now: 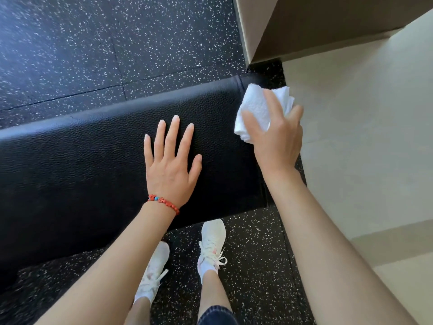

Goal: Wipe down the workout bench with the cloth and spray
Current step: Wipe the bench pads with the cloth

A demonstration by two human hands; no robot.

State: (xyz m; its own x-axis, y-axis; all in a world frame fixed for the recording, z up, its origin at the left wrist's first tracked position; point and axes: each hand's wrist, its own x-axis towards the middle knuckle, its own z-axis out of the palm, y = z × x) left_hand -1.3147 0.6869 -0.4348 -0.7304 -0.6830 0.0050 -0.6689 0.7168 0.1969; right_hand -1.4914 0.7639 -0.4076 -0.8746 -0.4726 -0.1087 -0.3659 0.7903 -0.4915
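A black padded table [93, 160] is set on speckled floor [93, 43] beside a wall [363, 113]. The left hand [169, 170] is laid flat on it, fingers spread; a cloth [255, 106] is gripped by the right hand [278, 139] at its end.

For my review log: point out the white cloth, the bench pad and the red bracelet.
white cloth [256, 106]: head view, on its bunched upper part.
bench pad [93, 160]: head view, on its bare black top.
red bracelet [164, 203]: head view, on the beads at the left wrist.

- The left hand [170, 165] is laid flat on the bench [82, 165], fingers spread.
- The cloth [257, 109] is held under the right hand's [276, 137] fingers at the bench's end, right of the left fingertips.
- The floor [93, 43] is seen beyond both sets of fingertips.
- The shoes [212, 242] are placed below the wrists, before the bench.
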